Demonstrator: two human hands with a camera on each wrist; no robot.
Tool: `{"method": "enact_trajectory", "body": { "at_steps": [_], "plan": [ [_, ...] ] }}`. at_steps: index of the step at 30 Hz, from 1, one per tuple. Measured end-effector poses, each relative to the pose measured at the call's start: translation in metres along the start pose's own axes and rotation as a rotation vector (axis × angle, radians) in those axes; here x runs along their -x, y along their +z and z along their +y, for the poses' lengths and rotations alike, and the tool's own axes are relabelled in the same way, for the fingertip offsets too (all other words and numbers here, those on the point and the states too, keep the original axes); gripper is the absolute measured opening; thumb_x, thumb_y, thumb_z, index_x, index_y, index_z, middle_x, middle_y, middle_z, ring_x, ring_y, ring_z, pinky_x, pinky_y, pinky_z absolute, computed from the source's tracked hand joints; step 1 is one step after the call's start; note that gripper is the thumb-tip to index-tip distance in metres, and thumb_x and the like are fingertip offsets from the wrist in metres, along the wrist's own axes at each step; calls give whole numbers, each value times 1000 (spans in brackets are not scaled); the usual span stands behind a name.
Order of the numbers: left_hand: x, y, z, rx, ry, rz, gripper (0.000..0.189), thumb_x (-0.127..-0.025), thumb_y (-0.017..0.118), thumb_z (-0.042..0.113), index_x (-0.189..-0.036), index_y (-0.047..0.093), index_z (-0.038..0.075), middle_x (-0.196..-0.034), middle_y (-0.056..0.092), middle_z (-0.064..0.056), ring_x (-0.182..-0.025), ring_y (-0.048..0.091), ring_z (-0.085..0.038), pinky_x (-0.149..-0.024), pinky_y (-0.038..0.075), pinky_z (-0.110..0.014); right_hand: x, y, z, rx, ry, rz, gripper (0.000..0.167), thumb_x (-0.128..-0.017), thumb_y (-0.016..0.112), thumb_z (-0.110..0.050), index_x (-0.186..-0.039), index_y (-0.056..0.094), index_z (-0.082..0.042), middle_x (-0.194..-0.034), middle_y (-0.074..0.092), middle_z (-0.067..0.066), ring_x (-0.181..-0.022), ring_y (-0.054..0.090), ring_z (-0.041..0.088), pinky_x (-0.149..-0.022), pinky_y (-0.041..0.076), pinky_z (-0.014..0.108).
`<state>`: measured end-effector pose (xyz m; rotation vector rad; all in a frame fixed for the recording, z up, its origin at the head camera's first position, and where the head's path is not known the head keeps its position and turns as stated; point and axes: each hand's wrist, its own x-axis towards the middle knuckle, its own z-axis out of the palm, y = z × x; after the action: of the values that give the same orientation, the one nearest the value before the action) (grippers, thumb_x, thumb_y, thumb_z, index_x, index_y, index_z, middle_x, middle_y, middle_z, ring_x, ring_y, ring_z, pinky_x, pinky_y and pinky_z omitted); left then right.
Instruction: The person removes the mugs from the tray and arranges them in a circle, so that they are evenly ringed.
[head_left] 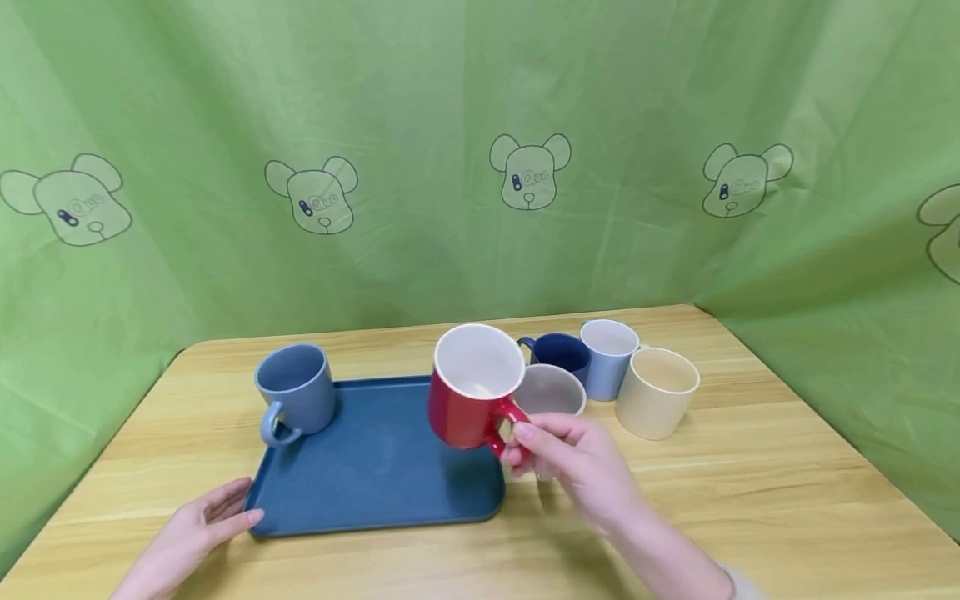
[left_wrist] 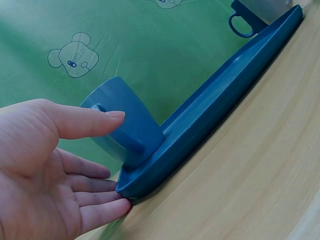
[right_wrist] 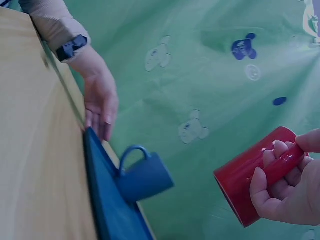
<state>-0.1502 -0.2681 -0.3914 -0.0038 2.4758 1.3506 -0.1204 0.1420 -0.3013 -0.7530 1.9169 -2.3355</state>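
green cloth (head_left: 420, 250) printed with outlined animal heads (head_left: 530, 179) hangs behind and to both sides of a pale wood-grain table (head_left: 787, 500). on it lies a dark blue rectangular tray (head_left: 375, 487), with a blue mug (head_left: 311, 408) standing in its far left corner. right of the tray, four mugs stand close together: a beige mug (head_left: 648, 408), a light blue mug (head_left: 606, 373), a dark blue mug (head_left: 562, 350) and a greyish mug (head_left: 551, 390), partly hidden by the right hand (head_left: 588, 471).

the left hand (head_left: 198, 529) touches the tray's near left corner, fingers extended, thumb apart from them, gripping nothing. the right hand is clamped on the handle (right_wrist: 285, 165) of the red mug (head_left: 457, 415), fingers curled round it. that mug is in the air, by the tray's right end in the head view; its exact height cannot be told. it lies left of the grip, with tray floor farther left; its axis is roughly upright, mouth up. the right hand is nearer, the left well apart. glossy red outside, white within, it is a plain cylinder.
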Motion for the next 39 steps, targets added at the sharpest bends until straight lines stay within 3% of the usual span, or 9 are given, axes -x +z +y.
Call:
{"method": "enact_trajectory", "body": {
  "at_steps": [7, 14, 25, 39],
  "plan": [
    [-1, 0, 0, 2, -3, 0, 73, -94, 55, 29, -137, 21, -19, -142, 23, -34, -128, 31, -45, -99, 38, -48, 13, -29, -14, -13, -109, -5, 34, -94, 42, 8, -91, 71, -10, -82, 68, 0, -78, 65, 12, -71, 55, 28],
    [2, -1, -2, -53, 24, 10, 72, -93, 56, 30, -136, 24, -18, -142, 26, -32, -127, 33, -43, -96, 42, -43, 29, -58, -22, 10, -163, 70, 37, -93, 37, 13, -96, 71, -3, -85, 70, 7, -80, 66, 17, -72, 55, 30],
    [2, -1, 0, -74, 36, 8, 73, -93, 55, 31, -136, 24, -19, -141, 26, -33, -127, 34, -44, -96, 42, -44, 53, -97, -29, 18, -146, 215, 36, -94, 35, 14, -98, 70, 5, -83, 70, 13, -77, 67, 21, -69, 56, 32],
    [1, -1, 0, -67, 4, 13, 76, -92, 56, 34, -136, 24, -18, -141, 26, -33, -126, 34, -45, -96, 42, -46, 88, -130, -22, 44, -21, 284, 38, -96, 33, 11, -103, 69, 3, -88, 70, 14, -82, 67, 23, -75, 55, 32]
  ]
}}
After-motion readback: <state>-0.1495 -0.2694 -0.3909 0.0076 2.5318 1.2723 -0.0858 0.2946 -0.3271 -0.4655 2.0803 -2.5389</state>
